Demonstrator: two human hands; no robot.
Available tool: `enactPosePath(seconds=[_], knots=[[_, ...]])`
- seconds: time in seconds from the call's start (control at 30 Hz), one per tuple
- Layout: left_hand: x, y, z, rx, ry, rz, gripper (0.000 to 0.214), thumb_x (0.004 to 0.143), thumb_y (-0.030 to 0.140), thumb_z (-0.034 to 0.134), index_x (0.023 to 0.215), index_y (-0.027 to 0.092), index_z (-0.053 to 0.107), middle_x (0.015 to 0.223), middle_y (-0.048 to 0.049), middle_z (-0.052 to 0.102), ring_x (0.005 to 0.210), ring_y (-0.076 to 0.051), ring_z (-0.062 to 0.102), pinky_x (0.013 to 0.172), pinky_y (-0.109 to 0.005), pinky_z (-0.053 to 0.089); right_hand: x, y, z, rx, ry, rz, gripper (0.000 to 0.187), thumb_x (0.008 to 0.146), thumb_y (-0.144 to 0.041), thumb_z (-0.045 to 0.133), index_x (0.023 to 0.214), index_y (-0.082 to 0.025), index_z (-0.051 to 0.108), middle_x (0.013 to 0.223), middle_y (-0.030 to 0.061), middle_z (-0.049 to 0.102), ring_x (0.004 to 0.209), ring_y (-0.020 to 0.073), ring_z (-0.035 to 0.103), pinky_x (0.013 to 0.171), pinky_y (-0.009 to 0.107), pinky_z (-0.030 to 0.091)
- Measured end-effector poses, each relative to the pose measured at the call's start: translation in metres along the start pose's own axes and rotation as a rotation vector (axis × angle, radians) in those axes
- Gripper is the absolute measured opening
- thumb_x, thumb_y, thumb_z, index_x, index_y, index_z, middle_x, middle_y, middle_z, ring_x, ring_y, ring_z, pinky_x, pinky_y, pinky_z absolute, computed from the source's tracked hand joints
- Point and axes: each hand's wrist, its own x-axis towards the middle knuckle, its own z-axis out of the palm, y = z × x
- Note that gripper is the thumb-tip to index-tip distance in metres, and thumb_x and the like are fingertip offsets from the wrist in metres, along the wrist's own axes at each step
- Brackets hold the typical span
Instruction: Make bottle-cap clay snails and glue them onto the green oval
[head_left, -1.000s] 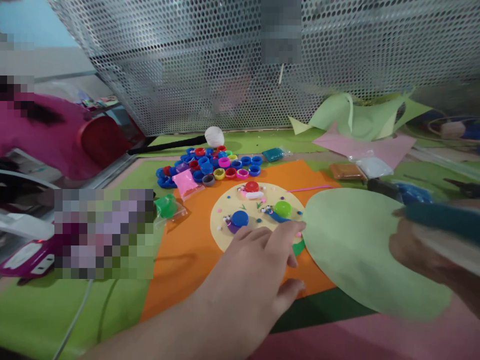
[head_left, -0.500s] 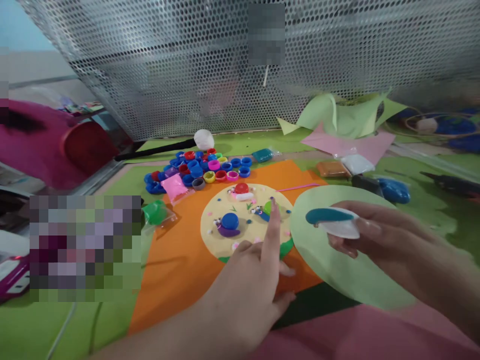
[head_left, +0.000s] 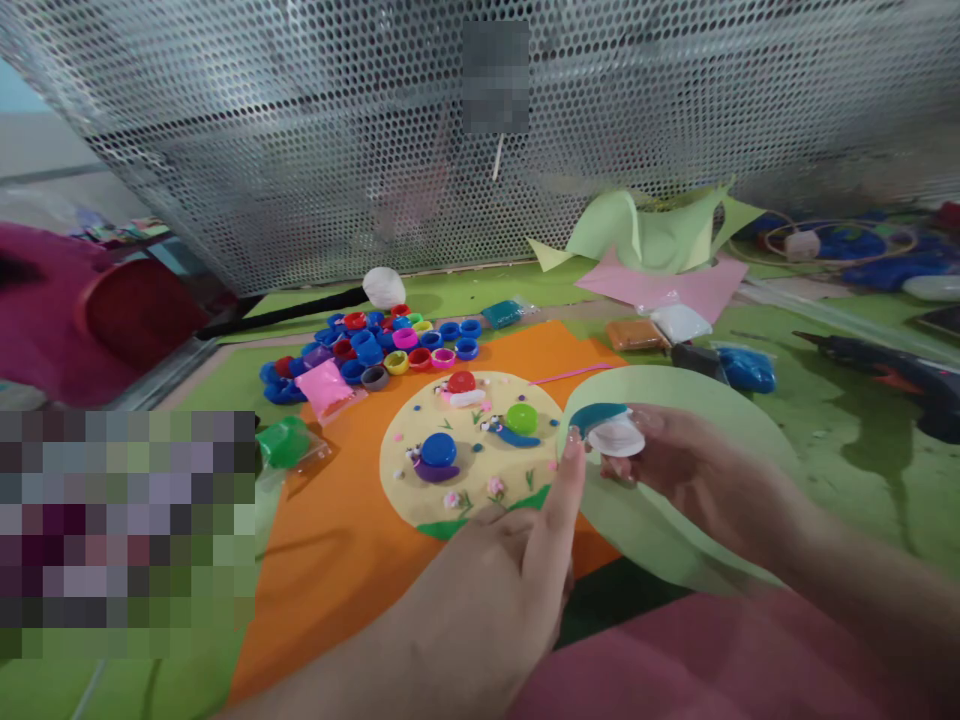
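My right hand (head_left: 675, 470) is closed on a white bottle cap (head_left: 616, 436), which has a curved strip of teal clay (head_left: 596, 415) along its upper edge. My left hand (head_left: 517, 570) has its index finger stretched up, the tip at the teal clay's left end; whether it touches I cannot tell. Its other fingers curl loosely, with nothing visible in them. Left of the cap lies a cream paper circle (head_left: 420, 415) with clay snails whose shells are caps: a blue-shelled snail (head_left: 437, 455), a green-shelled snail (head_left: 517, 422) and a red-shelled snail (head_left: 461, 386).
The circle rests on an orange sheet (head_left: 315, 580); a pale green paper oval (head_left: 697, 400) lies under my right hand. Behind are a pile of bottle caps (head_left: 367, 345), clay packets such as a pink one (head_left: 326, 388), and cut paper (head_left: 637, 235). A glue gun (head_left: 885, 360) lies right.
My right hand has brought the cap with the teal clay leftward and turned it a little. My left index finger has come from over the cream circle to the clay.
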Motion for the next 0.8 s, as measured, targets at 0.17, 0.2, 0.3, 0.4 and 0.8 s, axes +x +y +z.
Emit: enactPosePath(seconds=[0.17, 0.2, 0.3, 0.4, 0.8], knots=[[0.001, -0.004, 0.011, -0.040, 0.051, -0.006, 0.100, 0.070, -0.001, 0.039, 0.137, 0.015, -0.033, 0.073, 0.0001, 0.067, 0.065, -0.020, 0.060, 0.060, -0.031, 0.052, 0.002, 0.001, -0.002, -0.014, -0.021, -0.017, 0.024, 0.075, -0.041, 0.067, 0.068, -0.018, 0.066, 0.070, 0.0017, 0.055, 0.066, 0.0140, 0.048, 0.067, 0.025, 0.042], [0.001, -0.005, 0.013, -0.023, 0.054, -0.013, 0.099, 0.070, -0.001, 0.038, 0.137, 0.015, -0.033, 0.072, 0.0000, 0.066, 0.065, -0.020, 0.060, 0.061, -0.032, 0.052, 0.002, 0.002, -0.002, -0.008, -0.007, -0.017, 0.023, 0.074, -0.041, 0.068, 0.069, -0.018, 0.067, 0.072, 0.0020, 0.056, 0.066, 0.0139, 0.048, 0.068, 0.026, 0.042], [-0.001, -0.004, 0.009, -0.087, 0.033, -0.077, 0.100, 0.071, -0.002, 0.039, 0.137, 0.020, -0.033, 0.072, 0.0019, 0.065, 0.065, -0.019, 0.060, 0.067, -0.035, 0.052, 0.002, 0.003, -0.003, 0.018, 0.035, -0.010, 0.020, 0.070, -0.039, 0.072, 0.071, -0.019, 0.067, 0.073, 0.0019, 0.058, 0.064, 0.0137, 0.048, 0.069, 0.028, 0.043], [-0.001, -0.001, -0.005, -0.242, -0.022, -0.176, 0.107, 0.072, -0.001, 0.047, 0.135, 0.027, -0.034, 0.076, 0.0055, 0.064, 0.062, -0.014, 0.058, 0.068, -0.031, 0.052, 0.001, 0.003, -0.004, 0.010, 0.002, -0.016, 0.020, 0.072, -0.038, 0.071, 0.070, -0.019, 0.067, 0.073, 0.0015, 0.057, 0.066, 0.0135, 0.049, 0.069, 0.026, 0.043], [0.003, -0.005, 0.003, -0.044, -0.058, -0.056, 0.102, 0.072, 0.001, 0.047, 0.138, 0.018, -0.030, 0.081, -0.0005, 0.069, 0.064, -0.017, 0.062, 0.057, -0.026, 0.049, 0.001, 0.003, -0.002, 0.024, 0.021, -0.018, 0.018, 0.069, -0.038, 0.074, 0.070, -0.020, 0.069, 0.074, 0.0014, 0.059, 0.067, 0.0143, 0.050, 0.069, 0.028, 0.043]])
